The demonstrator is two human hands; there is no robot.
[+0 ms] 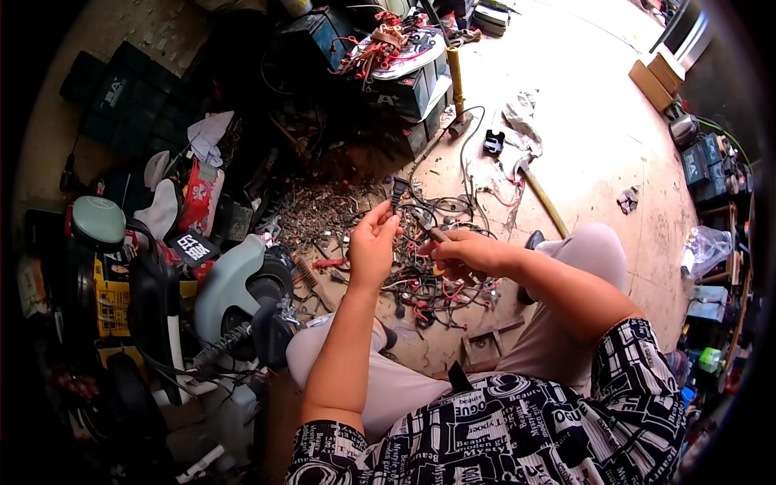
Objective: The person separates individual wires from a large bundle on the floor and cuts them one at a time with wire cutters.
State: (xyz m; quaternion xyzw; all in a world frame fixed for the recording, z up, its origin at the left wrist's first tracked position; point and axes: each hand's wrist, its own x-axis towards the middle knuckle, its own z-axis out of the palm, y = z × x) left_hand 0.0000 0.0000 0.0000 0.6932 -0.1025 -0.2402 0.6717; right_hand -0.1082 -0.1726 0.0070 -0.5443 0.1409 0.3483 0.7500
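Left hand (373, 249): the fingertips are pinched narrowly on a black, plug-like connector (399, 187), which is held up in front of the body, its wider end above the fingers.
Right hand (469, 252): the fingers are curled around a slim tool with a brownish handle (437, 234); its tip is directed toward the connector, but its exact kind and any contact between the two cannot be told.
Wire tangle: beneath both hands, a loose tangle of black and red wires (440, 297) is spread over the pale floor (594, 174).
Debris: to the left of the wires, a dark heap of small scraps (319, 217) is seen, with a brown, narrow wooden-handled brush (315, 283) at its near edge.
Hammer: beyond the tangle, a hammer with a yellow handle (457, 81) is stood upright on its head.
Clip and stick: a small black plastic clip (494, 142) and a long yellowish stick (546, 204) are found farther right.
Batteries: at the back, dark box-shaped batteries (398, 95) are stacked beneath a white tray (422, 61) heaped with red leads (386, 47).
Left margin: a grey-green curved plastic panel (225, 293) is placed beside a metal coil spring (222, 345).
Right margin: a clear plastic bag (708, 249) is set near the wall.
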